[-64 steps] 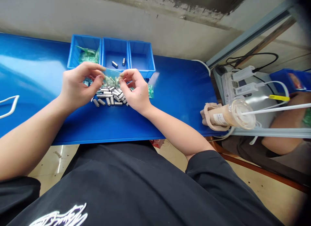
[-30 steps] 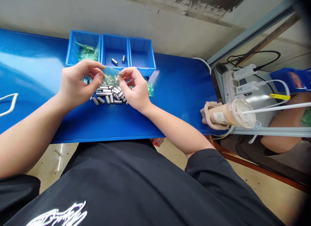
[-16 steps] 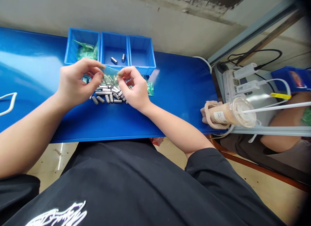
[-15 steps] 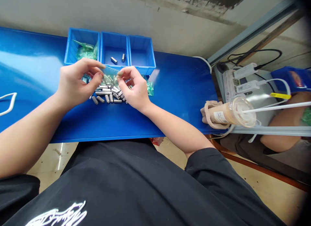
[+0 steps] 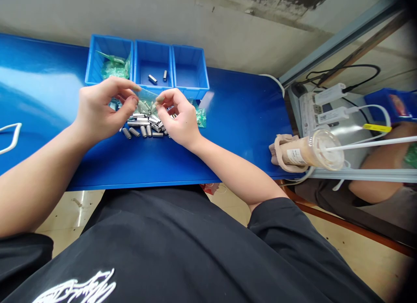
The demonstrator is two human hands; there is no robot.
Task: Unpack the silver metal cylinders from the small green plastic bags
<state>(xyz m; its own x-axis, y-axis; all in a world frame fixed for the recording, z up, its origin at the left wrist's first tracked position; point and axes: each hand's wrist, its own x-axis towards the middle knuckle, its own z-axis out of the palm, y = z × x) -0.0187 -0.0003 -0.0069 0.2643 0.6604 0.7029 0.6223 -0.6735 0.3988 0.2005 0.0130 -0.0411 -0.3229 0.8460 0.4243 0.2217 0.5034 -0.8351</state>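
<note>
Pinched between two hands as it is, the small clear bag (image 5: 147, 104) sits just above a pile of metal pieces (image 5: 143, 131), with small pale pieces showing through its film. The left hand (image 5: 102, 105) grips its left edge between thumb and fingers; the right hand (image 5: 179, 116) grips the other side the same way. Whether the bag's mouth is sealed I cannot tell; were it open, a tilt or a slipping pinch could drop its contents among the pile, where they would be awkward to pick out. Thin, slick film makes such a slip plausible. Pulling the sides apart too hard might also tear it.

Beyond the hands stand three blue bins side by side: the left bin (image 5: 93, 61) holds green packets (image 5: 114, 70), the middle bin (image 5: 140, 61) two metal cylinders (image 5: 152, 79). All rest on a glossy blue tabletop (image 5: 241, 120), smooth enough for dropped pieces to roll. Near its right end, a drink cup (image 5: 304, 151) in a cardboard holder (image 5: 279, 150) could spill if the right elbow swung outward, close to a power strip (image 5: 308, 114). A stained, pale wall (image 5: 97, 11) rises behind.
</note>
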